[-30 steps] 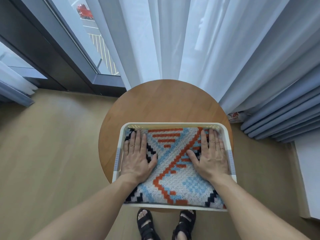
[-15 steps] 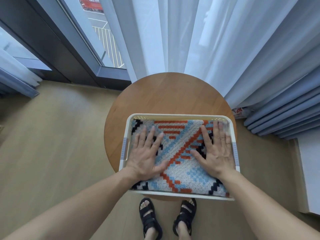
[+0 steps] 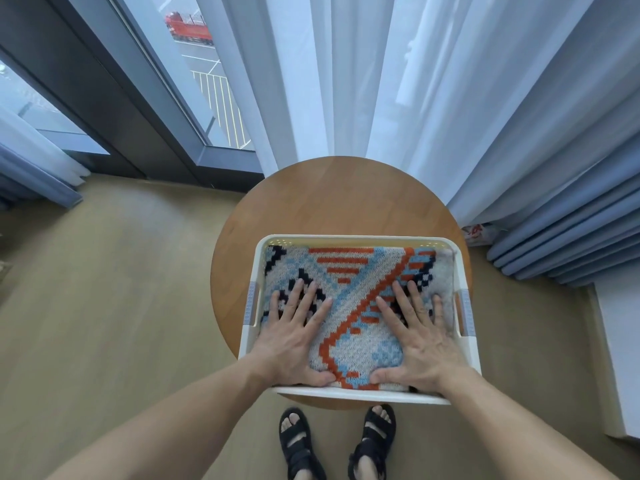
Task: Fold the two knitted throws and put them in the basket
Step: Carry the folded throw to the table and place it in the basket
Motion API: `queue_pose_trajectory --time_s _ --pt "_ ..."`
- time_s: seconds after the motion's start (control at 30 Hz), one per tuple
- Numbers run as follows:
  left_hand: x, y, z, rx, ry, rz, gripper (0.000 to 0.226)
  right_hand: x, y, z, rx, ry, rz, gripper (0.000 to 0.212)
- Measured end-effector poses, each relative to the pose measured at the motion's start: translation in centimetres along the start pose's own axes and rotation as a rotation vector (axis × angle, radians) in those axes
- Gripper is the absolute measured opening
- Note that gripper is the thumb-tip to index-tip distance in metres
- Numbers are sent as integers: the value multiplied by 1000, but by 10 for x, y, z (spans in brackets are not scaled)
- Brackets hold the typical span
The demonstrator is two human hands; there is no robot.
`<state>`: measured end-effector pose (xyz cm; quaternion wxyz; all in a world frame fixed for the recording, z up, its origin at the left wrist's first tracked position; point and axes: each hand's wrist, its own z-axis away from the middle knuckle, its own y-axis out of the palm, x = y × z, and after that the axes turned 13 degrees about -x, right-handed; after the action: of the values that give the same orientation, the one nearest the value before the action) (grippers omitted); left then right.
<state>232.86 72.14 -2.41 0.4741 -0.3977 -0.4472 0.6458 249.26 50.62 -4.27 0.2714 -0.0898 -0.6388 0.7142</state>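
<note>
Your left hand (image 3: 294,337) and right hand (image 3: 420,337) lie flat with fingers spread, gripping nothing, pressing the folded orange, blue, black and white knitted throw (image 3: 349,282) inside the white rectangular plastic basket (image 3: 356,239). That basket sits toward the near edge of the round wooden table (image 3: 332,199), its near corners seeming to overhang, so heavy pressure there could tip it. Dragging your palms off may rumple the fold. Whether a second throw lies beneath, I cannot tell.

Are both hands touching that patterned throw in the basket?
Touching. The head view shows the left hand and right hand pressed flat on the throw, fingers spread.
</note>
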Motion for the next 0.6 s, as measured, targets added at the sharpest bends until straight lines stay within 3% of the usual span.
queue_pose_trajectory --time_s 0.13,0.23,0.37,0.47,0.6 --pt "-3 2 -4 8 -2 17 125 -4 2 -1 -24 3 -6 131" --pt "-3 -9 -4 -33 17 45 118 1 -8 -1 -142 33 -40 115" --pt "6 -22 -30 -160 -224 65 99 -7 -23 -25 -264 205 -80 92" --pt "15 -21 -51 -157 -372 92 94 -16 -26 -40 -198 269 -77 91" --pt "18 -14 -50 -114 -337 64 91 -21 -25 -43 -80 264 -95 90"
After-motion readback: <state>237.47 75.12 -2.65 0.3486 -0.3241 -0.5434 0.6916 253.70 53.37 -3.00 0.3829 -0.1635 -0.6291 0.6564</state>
